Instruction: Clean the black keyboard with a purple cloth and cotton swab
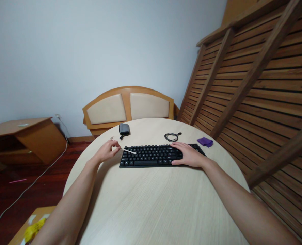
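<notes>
A black keyboard lies flat on the round, pale wood table. At its left end, my left hand pinches a thin white stick between thumb and fingers. The stick slants over the left keys, its far tip at or just above them; it looks like a cotton swab. My right hand rests across the right part of the keyboard, fingers and thumb spread, hiding the keys beneath. Behind the keyboard is a coiled black cable.
A grey pouch with a black cord sits at the back left of the table, and a folded purple cloth at the right. A slatted wooden frame leans close on the right. A headboard stands behind.
</notes>
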